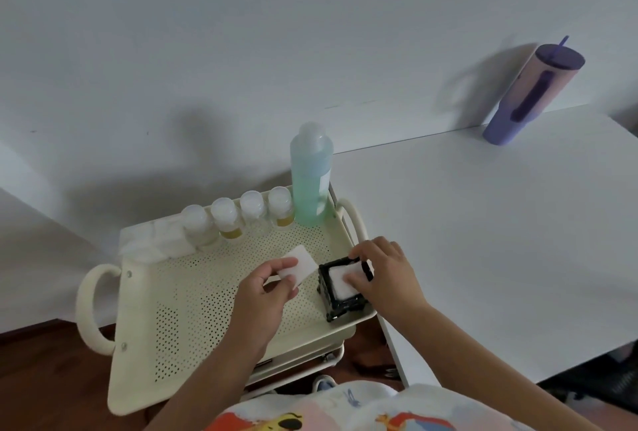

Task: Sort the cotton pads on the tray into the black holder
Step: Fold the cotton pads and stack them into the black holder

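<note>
A black square holder (pixel 328 303) stands in the front right corner of the cream perforated tray (pixel 179 327). White cotton pads (pixel 340 284) fill it. My right hand (pixel 383 275) lies over the holder, with its thumb pressing the top pad and its fingers curled over the holder's far rim. My left hand (pixel 262 292) pinches a white rectangular cotton pad (pixel 298 266) between thumb and fingers, just left of the holder and above the tray.
Along the tray's back edge stand several small capped bottles (pixel 228 216), a tall green-liquid bottle (pixel 310 182) and a white packet (pixel 152 240). A white table (pixel 500 240) lies to the right with a purple tumbler (pixel 531 92). The tray has loop handles (pixel 89 306).
</note>
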{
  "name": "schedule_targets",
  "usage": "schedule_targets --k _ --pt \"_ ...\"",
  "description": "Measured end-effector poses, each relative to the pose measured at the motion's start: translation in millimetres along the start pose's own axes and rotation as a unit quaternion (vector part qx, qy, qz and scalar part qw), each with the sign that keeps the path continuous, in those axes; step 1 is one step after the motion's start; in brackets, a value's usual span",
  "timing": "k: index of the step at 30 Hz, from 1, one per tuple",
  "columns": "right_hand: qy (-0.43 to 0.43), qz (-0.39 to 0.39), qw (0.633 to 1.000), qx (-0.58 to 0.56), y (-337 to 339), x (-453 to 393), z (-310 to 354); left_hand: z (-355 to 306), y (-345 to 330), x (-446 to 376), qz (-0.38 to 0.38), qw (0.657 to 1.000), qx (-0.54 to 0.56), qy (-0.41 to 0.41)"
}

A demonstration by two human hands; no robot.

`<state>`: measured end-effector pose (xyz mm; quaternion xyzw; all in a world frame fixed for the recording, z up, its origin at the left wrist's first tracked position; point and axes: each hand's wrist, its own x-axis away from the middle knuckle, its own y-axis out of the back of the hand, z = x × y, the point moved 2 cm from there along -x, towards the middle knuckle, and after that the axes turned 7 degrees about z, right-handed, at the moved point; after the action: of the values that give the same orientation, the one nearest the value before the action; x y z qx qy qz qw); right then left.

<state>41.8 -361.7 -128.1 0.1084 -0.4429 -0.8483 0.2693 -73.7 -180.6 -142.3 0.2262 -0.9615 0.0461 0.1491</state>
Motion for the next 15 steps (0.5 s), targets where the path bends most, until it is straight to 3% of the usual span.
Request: schedule_targets --k 4,9,15 --pt "0.001 -0.079 0.996 0.040 7 5 -2 -9 -12 4 0.032 0.998 -0.047 -0.012" --pt "-0.029 0.028 0.998 -0.049 11 5 -5 -15 -39 7 0.110 0.989 -0.096 -0.024" --pt "-0.081 0.053 0.995 0.003 10 1 -12 -24 -46 3 0.091 0.971 -0.204 -0.090"
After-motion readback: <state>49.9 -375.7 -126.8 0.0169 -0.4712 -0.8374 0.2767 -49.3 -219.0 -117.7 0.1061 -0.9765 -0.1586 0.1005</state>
